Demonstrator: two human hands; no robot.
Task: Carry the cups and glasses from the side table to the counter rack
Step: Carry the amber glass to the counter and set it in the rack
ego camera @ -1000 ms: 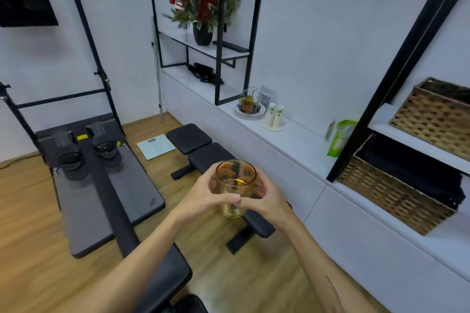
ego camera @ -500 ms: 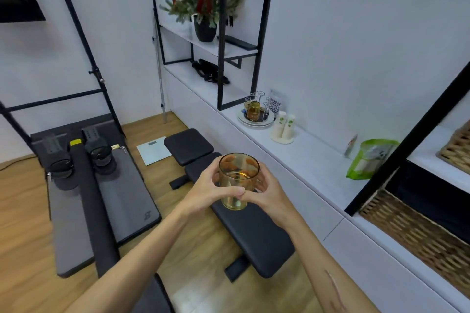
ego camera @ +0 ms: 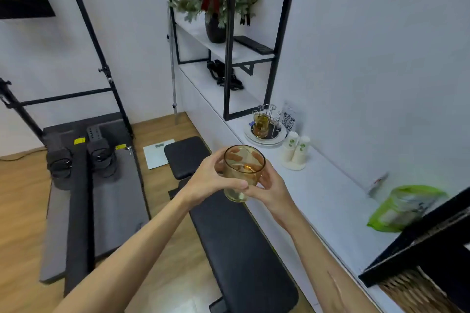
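An amber glass [ego camera: 243,170] stands upright in the air above a black bench, held between both hands. My left hand [ego camera: 208,180] wraps its left side and my right hand [ego camera: 267,185] cups its right side and base. Further ahead on the white counter [ego camera: 325,201] sits a wire cup rack [ego camera: 267,119] on a round white plate. A second amber glass [ego camera: 261,124] rests on that rack. The side table is out of view.
Two stacks of paper cups [ego camera: 295,150] stand right of the rack. A green bag [ego camera: 404,208] lies on the counter. A black weight bench [ego camera: 229,223] runs along the counter front. A black shelf frame [ego camera: 229,38] and exercise machine [ego camera: 89,185] stand beyond.
The view has moved forward along the counter; the rack and paper cups are now closer. Both hands keep the same hold on the glass. The wicker baskets have slid out to the right.
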